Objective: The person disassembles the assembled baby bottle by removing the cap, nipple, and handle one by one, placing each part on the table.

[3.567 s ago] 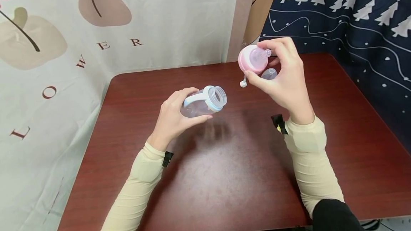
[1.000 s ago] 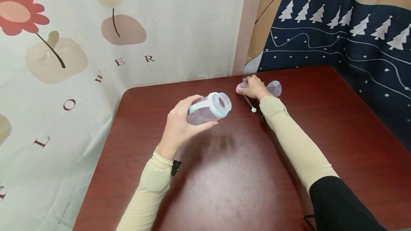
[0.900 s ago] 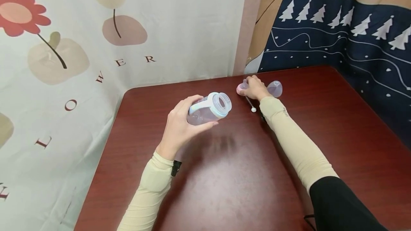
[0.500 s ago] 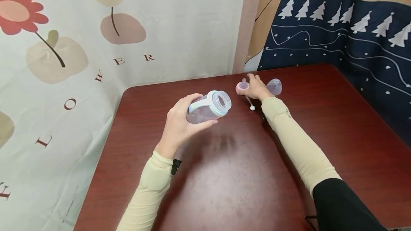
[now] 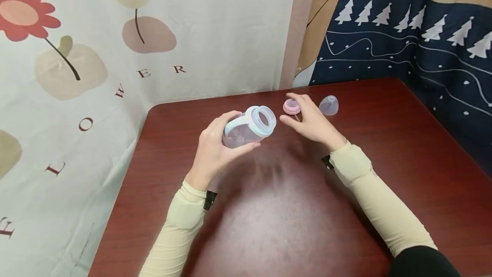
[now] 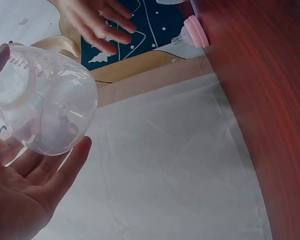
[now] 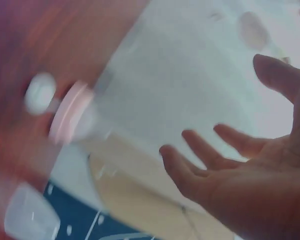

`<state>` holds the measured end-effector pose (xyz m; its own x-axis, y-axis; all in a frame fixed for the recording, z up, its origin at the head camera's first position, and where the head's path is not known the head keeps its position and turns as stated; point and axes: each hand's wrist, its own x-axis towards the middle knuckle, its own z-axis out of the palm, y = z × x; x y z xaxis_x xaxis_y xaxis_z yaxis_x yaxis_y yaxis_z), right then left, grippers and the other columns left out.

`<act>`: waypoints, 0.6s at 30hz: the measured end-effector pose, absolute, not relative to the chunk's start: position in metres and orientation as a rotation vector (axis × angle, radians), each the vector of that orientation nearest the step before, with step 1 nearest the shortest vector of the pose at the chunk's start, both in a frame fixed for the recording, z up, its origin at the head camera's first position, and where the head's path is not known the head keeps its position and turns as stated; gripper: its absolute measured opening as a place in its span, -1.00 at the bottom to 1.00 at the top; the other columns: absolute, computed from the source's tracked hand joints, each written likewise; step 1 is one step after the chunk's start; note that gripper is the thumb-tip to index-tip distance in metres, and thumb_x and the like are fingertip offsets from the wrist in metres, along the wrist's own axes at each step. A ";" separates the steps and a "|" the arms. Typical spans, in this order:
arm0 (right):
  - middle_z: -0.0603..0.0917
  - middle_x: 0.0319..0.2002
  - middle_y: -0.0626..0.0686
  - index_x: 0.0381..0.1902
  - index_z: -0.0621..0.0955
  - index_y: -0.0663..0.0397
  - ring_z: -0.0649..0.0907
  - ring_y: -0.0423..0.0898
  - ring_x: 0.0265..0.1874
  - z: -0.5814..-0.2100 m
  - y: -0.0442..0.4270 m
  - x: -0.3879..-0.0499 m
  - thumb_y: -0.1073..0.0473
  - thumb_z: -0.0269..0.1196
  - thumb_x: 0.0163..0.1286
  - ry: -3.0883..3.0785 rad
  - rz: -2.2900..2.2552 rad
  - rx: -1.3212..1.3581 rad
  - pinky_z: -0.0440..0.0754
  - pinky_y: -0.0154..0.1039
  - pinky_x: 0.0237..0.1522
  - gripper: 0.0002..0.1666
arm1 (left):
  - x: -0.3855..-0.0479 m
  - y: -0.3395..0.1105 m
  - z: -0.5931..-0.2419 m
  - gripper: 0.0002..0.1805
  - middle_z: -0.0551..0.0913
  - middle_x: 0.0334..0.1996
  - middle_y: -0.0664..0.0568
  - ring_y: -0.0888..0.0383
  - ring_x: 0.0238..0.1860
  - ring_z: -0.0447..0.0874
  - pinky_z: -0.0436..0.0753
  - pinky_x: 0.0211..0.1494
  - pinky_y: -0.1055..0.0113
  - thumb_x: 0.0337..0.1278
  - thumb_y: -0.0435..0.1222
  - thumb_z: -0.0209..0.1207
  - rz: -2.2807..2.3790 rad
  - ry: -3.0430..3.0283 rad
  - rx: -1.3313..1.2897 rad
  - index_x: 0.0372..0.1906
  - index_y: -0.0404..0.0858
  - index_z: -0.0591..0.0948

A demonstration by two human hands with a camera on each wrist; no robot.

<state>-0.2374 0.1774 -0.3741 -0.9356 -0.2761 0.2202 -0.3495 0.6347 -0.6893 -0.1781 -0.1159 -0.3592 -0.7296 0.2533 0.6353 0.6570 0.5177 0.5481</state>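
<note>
A: Holding what with the left hand?

B: Gripping a clear bottle near the centre of the head view, with fingers curled behind it and thumb along the lower side. Tilted above the table, with its uncapped mouth toward the right. Fitted at the neck with a white handle.

A: And doing what with the right hand?

B: Holding nothing. Fingers parted and loosely bent, right of centre. Apart from the pink nipple cap in the right wrist view, though blurred there.

A: Where to look for that cap?

B: Near the table's far edge, upper right of centre, partly behind the fingers. Joined to a straw with a white end.

A: Seeing anything beside it?

B: Yes, a clear dome to its right, on the table. Farther up and right, a dark blue cloth.
</note>
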 end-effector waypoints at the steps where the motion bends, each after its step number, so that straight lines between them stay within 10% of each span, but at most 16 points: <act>1: 0.40 0.45 0.31 0.58 0.33 0.18 0.45 0.26 0.44 -0.373 0.174 -0.231 0.03 0.40 0.47 -2.731 1.243 0.586 0.37 0.23 0.49 -0.13 | -0.178 -0.116 -0.359 -0.17 0.72 0.07 0.09 0.15 0.02 0.68 0.66 -0.02 0.12 -0.24 -0.06 0.72 -1.116 -2.278 -0.746 0.26 -0.10 0.63; 12: 0.75 -0.11 0.13 0.32 0.52 0.16 0.75 0.03 -0.09 -0.383 0.144 -0.206 0.32 0.44 0.41 -2.548 1.913 0.927 0.74 -0.19 0.06 -0.42 | -0.179 -0.116 -0.359 -0.20 0.72 0.06 0.08 0.15 -0.01 0.67 0.65 -0.05 0.15 -0.15 -0.04 0.68 -1.133 -2.277 -0.750 0.28 -0.11 0.61; 18: 0.74 -0.04 0.16 0.35 0.46 0.31 0.75 0.35 -0.08 -0.395 0.130 -0.203 0.42 0.30 0.49 -2.341 2.154 0.944 0.76 0.12 0.04 -0.48 | -0.179 -0.116 -0.359 -0.20 0.72 0.06 0.09 0.16 -0.01 0.66 0.64 -0.03 0.16 -0.12 -0.01 0.67 -1.131 -2.275 -0.769 0.28 -0.11 0.61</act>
<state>-0.2033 0.1303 -0.3952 -0.8238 -0.5123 0.2427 -0.2843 0.0030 -0.9587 -0.1792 -0.1161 -0.3593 -0.7258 0.2680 0.6335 0.6669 0.4999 0.5525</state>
